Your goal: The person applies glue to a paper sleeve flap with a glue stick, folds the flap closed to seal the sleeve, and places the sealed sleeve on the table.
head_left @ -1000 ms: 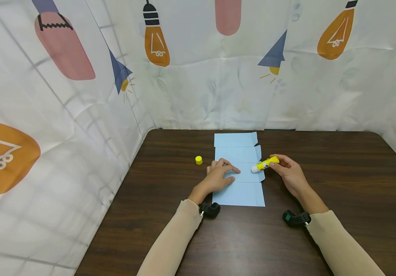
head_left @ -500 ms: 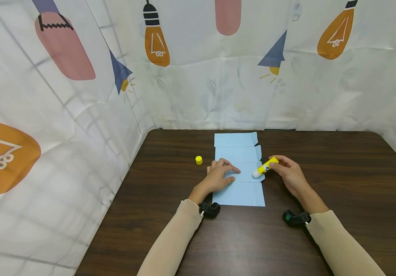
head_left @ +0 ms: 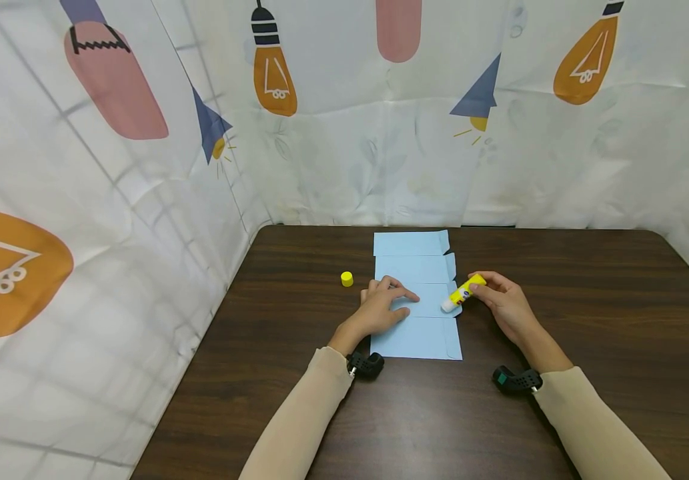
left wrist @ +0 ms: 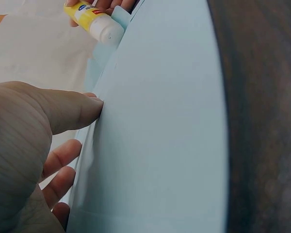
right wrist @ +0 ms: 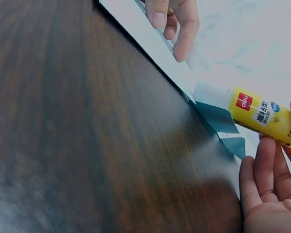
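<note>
So, yellow glue stick (head_left: pixel 465 292) is over the right-hand edge of the blue paper (head_left: pixel 419 339), at the third panel down from the far end; long axis slants, held end far and right, white tip near and left. Key relation: tip versus side flap (head_left: pixel 457 312). The tip is over the strip where panel and flap meet, on it or only just above, can't tell which. The stick runs diagonally across the flap, while the flap's own length runs near to far along the paper edge. Right hand (head_left: pixel 503 303) is the nearer one, off the paper to the right, pinching the stick between thumb and fingers. Left hand (head_left: pixel 377 310) is on the other side of the same panel, fingers spread and resting on the sheet, gripping nothing, index pointing toward the tip but short of it. Hands apart, stick between them. Paper lies lengthwise away from the person, panels creased across. Yellow cap (head_left: pixel 347 279) stands loose on the table (head_left: pixel 248 347), left of the paper, nearer the left hand. Black band on each wrist, printed curtain (head_left: pixel 380 167) behind.
</note>
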